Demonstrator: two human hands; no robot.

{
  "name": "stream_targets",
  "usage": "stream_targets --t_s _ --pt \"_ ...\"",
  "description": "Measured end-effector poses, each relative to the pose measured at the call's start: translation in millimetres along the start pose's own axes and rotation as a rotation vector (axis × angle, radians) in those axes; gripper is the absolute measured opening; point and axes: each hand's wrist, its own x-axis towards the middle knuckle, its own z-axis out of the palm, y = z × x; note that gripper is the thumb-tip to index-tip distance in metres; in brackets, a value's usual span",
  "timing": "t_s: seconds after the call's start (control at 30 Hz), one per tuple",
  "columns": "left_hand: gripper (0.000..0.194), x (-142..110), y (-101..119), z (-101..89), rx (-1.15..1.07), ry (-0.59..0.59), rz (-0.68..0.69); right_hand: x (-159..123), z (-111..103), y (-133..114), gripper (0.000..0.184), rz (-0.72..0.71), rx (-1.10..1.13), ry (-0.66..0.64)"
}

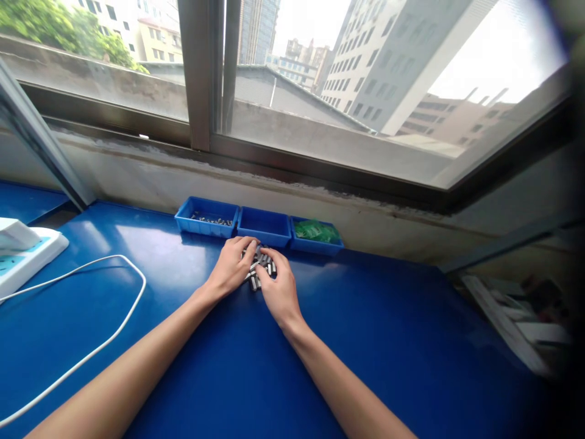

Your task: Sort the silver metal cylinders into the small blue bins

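A heap of small black-and-silver block-like parts (255, 283) lies on the blue tabletop; their exact kind is too small to make out. From the left, my left hand (232, 266) curves over the heap's edge, with its thumb and fingertips against the parts. My right hand (282, 291) cups the opposite side, its thumb and curled fingers around some of the parts. Both hands nearly meet at the far side of the heap and hide much of it.
Behind my hands stand three blue bins: one with small metal pieces (212, 222), a middle bin (264, 239), and one holding green plastic bags (316, 231). A white power strip (46, 247) and white cable (130, 305) lie left. A window ledge borders the table (388, 341).
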Motion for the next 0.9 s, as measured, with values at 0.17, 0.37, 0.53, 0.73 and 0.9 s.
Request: stream_targets --t_s 0.17,0.37,0.53,0.73,0.9 --pt "0.027 0.8 -3.9 -19.4 -0.051 0.117 -0.077 4.8 -3.1 -8.5 0.017 -0.043 -0.082 0.032" --pt "0.026 5.1 -15.5 -46.4 -0.083 0.254 -0.281 48.0 17.1 -36.4 0.018 -0.342 -0.245 -0.044" --pt "0.024 7.8 -28.9 -56.4 -0.270 0.364 -0.556 92.5 52.4 -49.7 0.025 -0.574 -0.608 -0.241" --pt "0.060 14.3 -36.7 -63.9 -0.554 0.315 -0.740 117.7 74.5 -58.4 0.012 -0.600 -0.594 -0.354" --pt "0.068 14.8 -35.7 -66.7 -0.660 0.396 -0.730 118.2 60.3 -75.0 0.012 -0.645 -0.405 -0.288"
